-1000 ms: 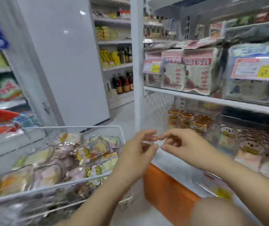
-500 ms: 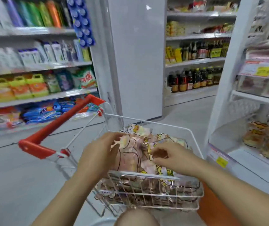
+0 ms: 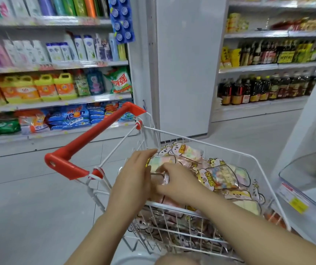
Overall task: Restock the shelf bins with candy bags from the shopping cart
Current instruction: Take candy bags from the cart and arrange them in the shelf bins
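Lifting one candy bag [image 3: 162,163] out of the cart [image 3: 229,150] is the step in hand, and both hands are set on that bag at the near left corner of the basket. The right hand [image 3: 179,183] curls its fingers over the bag's clear lower edge, which gives the pinch that carries the load. The left hand [image 3: 134,180] lies along the bag's left side with fingers nearly straight and close together; its thumb is hidden, so a full grip on that side cannot be confirmed. This flat contact probably steadies the soft, slippery pack and separates it from the pile of bags [image 3: 224,177] beneath and to the right. The held bag sits tilted on top of that pile, inside the wire rim, not yet raised clear. The red handle [image 3: 96,138] stands to the left, away from both arms, so the lift path is open. The clear shelf bin [image 3: 306,169] waits at the right edge, just beside the cart, with a yellow price label [image 3: 297,204] below its front. Cart placement next to the bin keeps the transfer short. Many bags are left in the basket, so the restock is judged far from complete.
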The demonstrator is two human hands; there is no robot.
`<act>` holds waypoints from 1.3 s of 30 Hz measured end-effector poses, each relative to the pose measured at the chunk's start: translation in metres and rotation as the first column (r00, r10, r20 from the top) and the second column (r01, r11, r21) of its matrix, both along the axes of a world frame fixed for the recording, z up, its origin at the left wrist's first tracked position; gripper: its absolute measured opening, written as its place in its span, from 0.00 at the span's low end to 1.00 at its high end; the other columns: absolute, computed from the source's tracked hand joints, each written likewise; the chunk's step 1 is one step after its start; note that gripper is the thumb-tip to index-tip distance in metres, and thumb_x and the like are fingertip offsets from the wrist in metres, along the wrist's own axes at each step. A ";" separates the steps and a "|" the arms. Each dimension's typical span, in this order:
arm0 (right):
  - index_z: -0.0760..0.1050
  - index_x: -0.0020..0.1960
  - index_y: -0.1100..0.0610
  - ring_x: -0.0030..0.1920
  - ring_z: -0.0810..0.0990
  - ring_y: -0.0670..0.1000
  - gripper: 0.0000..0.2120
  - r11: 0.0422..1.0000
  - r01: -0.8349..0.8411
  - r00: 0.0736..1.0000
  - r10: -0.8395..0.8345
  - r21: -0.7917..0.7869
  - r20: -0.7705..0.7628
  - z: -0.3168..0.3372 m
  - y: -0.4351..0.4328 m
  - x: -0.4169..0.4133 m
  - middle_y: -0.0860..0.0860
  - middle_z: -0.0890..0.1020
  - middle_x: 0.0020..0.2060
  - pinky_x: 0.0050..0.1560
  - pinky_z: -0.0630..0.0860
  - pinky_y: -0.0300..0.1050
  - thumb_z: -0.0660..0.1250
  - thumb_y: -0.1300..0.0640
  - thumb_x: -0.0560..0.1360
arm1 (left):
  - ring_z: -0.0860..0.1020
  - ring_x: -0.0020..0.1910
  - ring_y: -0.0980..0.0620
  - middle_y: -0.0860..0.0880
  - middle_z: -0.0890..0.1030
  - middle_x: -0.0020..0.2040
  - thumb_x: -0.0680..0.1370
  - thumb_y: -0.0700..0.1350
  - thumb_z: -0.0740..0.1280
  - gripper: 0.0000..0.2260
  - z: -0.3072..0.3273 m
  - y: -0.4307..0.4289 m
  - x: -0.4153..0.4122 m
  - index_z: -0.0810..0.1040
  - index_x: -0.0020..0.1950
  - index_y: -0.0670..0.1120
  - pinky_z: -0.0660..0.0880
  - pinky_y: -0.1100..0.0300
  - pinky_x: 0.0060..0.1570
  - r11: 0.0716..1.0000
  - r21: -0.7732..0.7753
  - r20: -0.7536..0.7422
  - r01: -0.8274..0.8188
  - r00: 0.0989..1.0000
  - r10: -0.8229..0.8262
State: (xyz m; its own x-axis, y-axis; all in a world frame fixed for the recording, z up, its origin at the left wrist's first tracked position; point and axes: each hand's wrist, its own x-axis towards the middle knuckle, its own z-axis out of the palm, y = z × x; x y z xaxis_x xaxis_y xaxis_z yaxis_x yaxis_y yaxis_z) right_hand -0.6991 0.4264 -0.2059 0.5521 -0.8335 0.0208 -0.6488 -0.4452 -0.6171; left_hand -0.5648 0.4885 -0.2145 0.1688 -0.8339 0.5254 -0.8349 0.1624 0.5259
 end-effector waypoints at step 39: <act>0.72 0.44 0.44 0.44 0.77 0.46 0.11 0.952 0.229 0.973 -0.229 -0.202 0.025 -0.005 -0.094 -0.151 0.41 0.77 0.41 0.39 0.69 0.39 0.74 0.49 0.73 | 0.85 0.47 0.52 0.49 0.85 0.53 0.84 0.45 0.61 0.09 0.004 -0.050 -0.041 0.77 0.61 0.51 0.82 0.49 0.52 0.998 0.057 -0.909 0.010 0.414 0.048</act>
